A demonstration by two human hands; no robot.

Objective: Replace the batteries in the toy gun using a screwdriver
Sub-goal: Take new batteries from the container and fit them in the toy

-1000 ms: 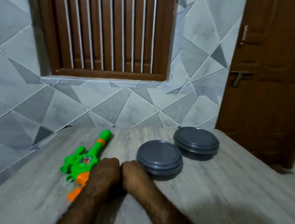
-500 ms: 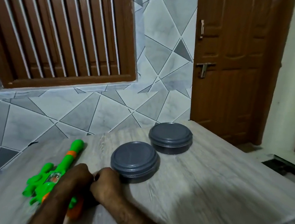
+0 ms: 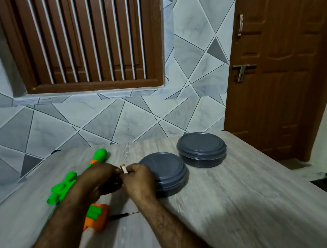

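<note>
Grey-white tiled wall point(image 3: 119, 120) with angular pattern at back; brown panelled wooden door point(image 3: 281, 75) to the right, brown slatted window shutter point(image 3: 77, 33) upper left. Grey wood-grain worktop point(image 3: 240, 209) fills the foreground.

Two round dark-grey lidded containers: far one point(image 3: 202, 149) near the back edge, near one point(image 3: 166, 169) just beside it, lids on.

Green-and-orange plastic toy gun point(image 3: 64, 188) lies flat on the worktop at left, muzzle toward the wall, orange grip toward the viewer, middle hidden under the left forearm.

Left hand point(image 3: 98, 179) and right hand point(image 3: 140, 181) meet above the gun. Right hand curled, thumb and forefinger pinching a small pale cylinder point(image 3: 124, 169) with a metallic end. Left hand curled, fingertips at the same cylinder; something dark beneath, and whether it grips anything cannot be told.

Thin dark-handled screwdriver point(image 3: 123, 215) lies on the worktop, just beside the orange grip, untouched.
</note>
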